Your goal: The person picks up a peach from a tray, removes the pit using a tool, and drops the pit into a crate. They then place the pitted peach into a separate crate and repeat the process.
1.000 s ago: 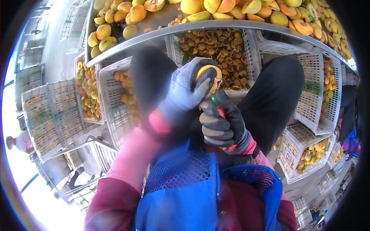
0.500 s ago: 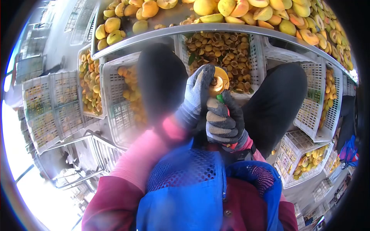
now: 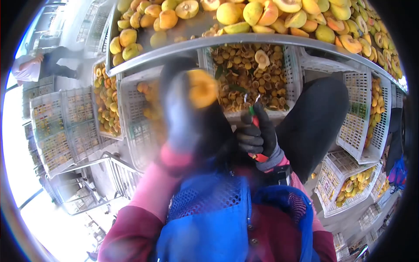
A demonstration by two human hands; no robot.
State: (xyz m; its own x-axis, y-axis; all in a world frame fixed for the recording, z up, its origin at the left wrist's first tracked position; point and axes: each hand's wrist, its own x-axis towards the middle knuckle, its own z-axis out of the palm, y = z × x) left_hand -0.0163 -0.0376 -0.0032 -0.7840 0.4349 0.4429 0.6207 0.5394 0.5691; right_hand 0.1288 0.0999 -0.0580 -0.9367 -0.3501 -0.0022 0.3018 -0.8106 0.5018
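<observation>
My left hand point(image 3: 178, 113), in a grey glove and smeared by motion, grips a yellow peach half point(image 3: 202, 88) with its hollow side showing. My right hand point(image 3: 257, 137), in a dark glove, is wrapped round a pitting tool point(image 3: 254, 118) with a red and green handle. The tool's curved metal tip points away from me, apart from the peach half. Beyond it a crate point(image 3: 293, 72) holds many brown pits and scraps. A pale oval piece point(image 3: 262, 59) shows over the far part of these scraps.
A metal-edged table point(image 3: 244, 39) bears many peaches and halves point(image 3: 297, 18). White crates of fruit stand left point(image 3: 107, 102) and right point(image 3: 355, 115) of my knees, another point(image 3: 329, 183) lower right. A metal rack point(image 3: 115, 170) stands at left. A person point(image 3: 52, 63) is at far left.
My left hand has moved left with the peach half, away from the tool. The tool's metal tip now shows. A pale piece has appeared over the scrap crate. A person has come into view far left.
</observation>
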